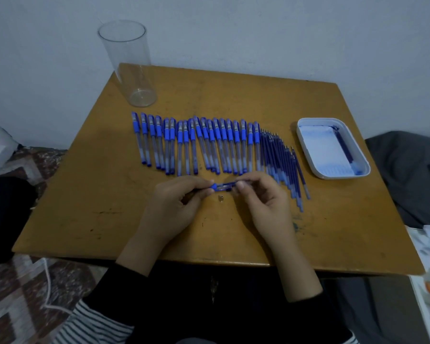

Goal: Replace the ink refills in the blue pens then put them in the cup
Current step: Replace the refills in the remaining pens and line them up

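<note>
A blue pen (222, 186) lies level between both hands above the table's middle. My left hand (176, 207) grips its blue grip end. My right hand (263, 199) pinches the other end with thumb and fingertips. A small metal pen tip (221, 198) stands on the table just below the pen. Behind the hands lies a row of several blue pens (196, 145). To its right is a bunch of several dark blue refills (281, 165). A tall clear plastic cup (129, 65) stands at the far left corner with nothing in it.
A white tray (305, 142) at the right holds a few blue refills along its right side. The brown table (109, 219) stands against a white wall. A dark cloth lies to the right, and a patterned rug to the left.
</note>
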`<state>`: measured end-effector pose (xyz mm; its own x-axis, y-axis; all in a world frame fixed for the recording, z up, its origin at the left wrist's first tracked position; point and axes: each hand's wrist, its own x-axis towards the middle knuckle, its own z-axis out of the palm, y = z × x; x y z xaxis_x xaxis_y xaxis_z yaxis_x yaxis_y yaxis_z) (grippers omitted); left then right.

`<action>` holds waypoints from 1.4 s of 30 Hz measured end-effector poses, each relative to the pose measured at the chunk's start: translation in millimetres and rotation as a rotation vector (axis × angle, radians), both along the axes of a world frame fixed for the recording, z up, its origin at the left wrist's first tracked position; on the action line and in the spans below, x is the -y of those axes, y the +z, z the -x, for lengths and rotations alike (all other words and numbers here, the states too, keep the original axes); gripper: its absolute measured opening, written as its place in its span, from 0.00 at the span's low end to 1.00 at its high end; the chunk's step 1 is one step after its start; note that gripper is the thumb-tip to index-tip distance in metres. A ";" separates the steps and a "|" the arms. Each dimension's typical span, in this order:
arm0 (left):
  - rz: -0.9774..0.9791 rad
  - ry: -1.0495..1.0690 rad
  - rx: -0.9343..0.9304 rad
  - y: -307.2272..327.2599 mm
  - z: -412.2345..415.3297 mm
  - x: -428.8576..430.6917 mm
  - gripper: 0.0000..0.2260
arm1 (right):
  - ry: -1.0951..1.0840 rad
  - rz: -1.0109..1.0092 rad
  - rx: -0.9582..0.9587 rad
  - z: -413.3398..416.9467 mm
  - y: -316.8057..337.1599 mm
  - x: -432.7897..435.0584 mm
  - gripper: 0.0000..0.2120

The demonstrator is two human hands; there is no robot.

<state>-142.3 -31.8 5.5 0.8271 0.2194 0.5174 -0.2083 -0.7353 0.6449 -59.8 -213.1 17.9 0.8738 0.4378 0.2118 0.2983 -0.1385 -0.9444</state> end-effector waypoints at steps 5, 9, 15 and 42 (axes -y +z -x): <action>0.025 0.069 0.022 0.1 -1.0 -0.3 0.07 | -0.175 -0.387 -0.220 -4.1 7.3 -0.8 0.08; 0.061 0.092 0.022 0.1 -1.9 -0.5 0.07 | -0.164 -0.436 -0.112 -1.5 12.1 -4.2 0.14; 0.074 0.069 0.019 3.0 -1.6 0.5 0.08 | -0.311 -0.311 0.031 5.4 10.4 -19.5 0.12; -0.003 -0.001 0.063 4.7 -84.1 2.8 0.10 | -0.171 0.438 -0.059 -123.5 42.5 48.2 0.12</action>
